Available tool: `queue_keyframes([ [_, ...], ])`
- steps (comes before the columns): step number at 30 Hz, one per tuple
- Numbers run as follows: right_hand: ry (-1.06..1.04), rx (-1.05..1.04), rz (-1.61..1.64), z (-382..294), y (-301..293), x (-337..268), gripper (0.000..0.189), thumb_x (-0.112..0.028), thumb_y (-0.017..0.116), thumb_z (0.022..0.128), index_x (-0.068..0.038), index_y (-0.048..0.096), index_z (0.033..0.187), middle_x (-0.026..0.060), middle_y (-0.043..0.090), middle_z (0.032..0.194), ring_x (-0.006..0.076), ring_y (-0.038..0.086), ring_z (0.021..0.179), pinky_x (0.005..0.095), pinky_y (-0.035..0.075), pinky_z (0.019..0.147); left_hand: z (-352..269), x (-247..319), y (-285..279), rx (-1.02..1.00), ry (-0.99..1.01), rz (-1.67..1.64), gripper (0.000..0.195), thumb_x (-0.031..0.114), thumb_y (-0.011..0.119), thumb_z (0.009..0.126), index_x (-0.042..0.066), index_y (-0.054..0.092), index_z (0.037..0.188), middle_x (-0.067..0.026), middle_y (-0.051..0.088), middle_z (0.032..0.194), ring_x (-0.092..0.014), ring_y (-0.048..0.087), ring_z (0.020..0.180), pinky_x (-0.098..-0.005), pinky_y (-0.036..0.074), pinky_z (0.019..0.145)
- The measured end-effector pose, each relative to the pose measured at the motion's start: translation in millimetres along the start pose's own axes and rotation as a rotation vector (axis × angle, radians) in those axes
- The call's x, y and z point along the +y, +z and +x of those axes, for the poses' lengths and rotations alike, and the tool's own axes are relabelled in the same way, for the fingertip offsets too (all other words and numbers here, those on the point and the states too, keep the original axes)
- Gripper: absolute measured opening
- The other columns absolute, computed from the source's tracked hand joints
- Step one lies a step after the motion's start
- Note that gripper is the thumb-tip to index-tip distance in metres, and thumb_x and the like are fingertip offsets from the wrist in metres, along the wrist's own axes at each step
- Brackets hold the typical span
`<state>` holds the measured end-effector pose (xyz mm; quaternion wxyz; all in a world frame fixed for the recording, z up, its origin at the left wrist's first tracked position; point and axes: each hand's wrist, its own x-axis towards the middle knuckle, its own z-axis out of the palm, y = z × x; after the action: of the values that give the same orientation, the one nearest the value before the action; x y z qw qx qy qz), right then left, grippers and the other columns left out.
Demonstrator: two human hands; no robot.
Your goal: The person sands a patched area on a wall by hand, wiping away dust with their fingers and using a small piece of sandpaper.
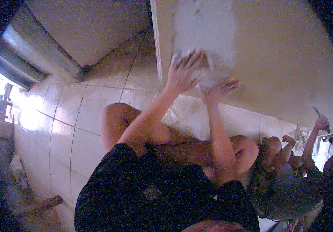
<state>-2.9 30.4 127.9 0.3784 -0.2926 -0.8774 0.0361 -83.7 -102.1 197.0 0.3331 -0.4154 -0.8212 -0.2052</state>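
Both my hands are raised in front of a wall with a pale plaster patch [204,26]. My left hand [183,72] has its fingers spread over the lower part of the patch. Lower and to the right, my right hand [220,88] has its fingers stretched out and thumb apart, blurred by motion. Whitish residue shows on the fingers. Between the hands is a blurred grey-white area with a brown spot; whether it is wall or a loose piece, I cannot tell. Neither hand plainly holds anything, and contact with the wall is unclear.
Dusty white debris [181,113] covers the tiled floor [91,116] by my crossed legs. A co-worker sits close at right, one hand [321,123] raised with a putty knife [316,111] near the wall. A wooden piece [47,203] lies lower left; a door frame [53,43] stands upper left.
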Motion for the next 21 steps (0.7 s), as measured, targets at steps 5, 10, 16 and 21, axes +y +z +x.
queue_keyframes([
  [5, -0.08, -0.188, -0.183, -12, -2, -21, 0.138, -0.061, 0.073, 0.049, 0.018, -0.007, 0.129, 0.0429, -0.009, 0.133, 0.0581, -0.012, 0.123, 0.0634, -0.005, 0.1, 12, -17, -17, 0.205, -0.06, 0.118, 0.067, 0.05, 0.05, 0.079, 0.018, 0.033, 0.136, 0.0024, 0.026, 0.143, -0.017, 0.027, 0.129, -0.0514, 0.016, 0.104],
  [10, 0.057, 0.013, 0.137, -4, -2, -13, 0.137, -0.061, 0.072, 0.051, 0.018, -0.007, 0.129, 0.0438, -0.004, 0.133, 0.0596, -0.01, 0.123, 0.064, -0.005, 0.099, -72, -30, 44, -0.261, 0.133, 0.18, 0.067, 0.049, 0.05, 0.079, 0.02, 0.032, 0.136, 0.0045, 0.026, 0.143, -0.015, 0.026, 0.129, -0.0459, 0.016, 0.106],
  [16, -0.106, -0.072, -0.094, -7, -5, -6, 0.137, -0.052, 0.077, 0.05, 0.017, -0.011, 0.129, 0.0454, -0.004, 0.132, 0.0582, -0.009, 0.124, 0.0619, -0.004, 0.101, -4, -15, -15, -0.046, 0.025, 0.166, 0.061, 0.048, 0.047, 0.082, 0.021, 0.034, 0.135, 0.0038, 0.03, 0.141, -0.016, 0.028, 0.128, -0.0413, 0.017, 0.105],
  [21, -0.076, -0.051, -0.003, -6, -1, -8, 0.136, -0.049, 0.078, 0.051, 0.016, -0.013, 0.129, 0.0436, -0.008, 0.133, 0.057, -0.011, 0.124, 0.0611, -0.004, 0.101, -39, -33, 13, -0.087, 0.033, 0.275, 0.061, 0.047, 0.045, 0.084, 0.019, 0.032, 0.136, 0.004, 0.029, 0.142, -0.015, 0.028, 0.129, -0.0364, 0.018, 0.106],
])
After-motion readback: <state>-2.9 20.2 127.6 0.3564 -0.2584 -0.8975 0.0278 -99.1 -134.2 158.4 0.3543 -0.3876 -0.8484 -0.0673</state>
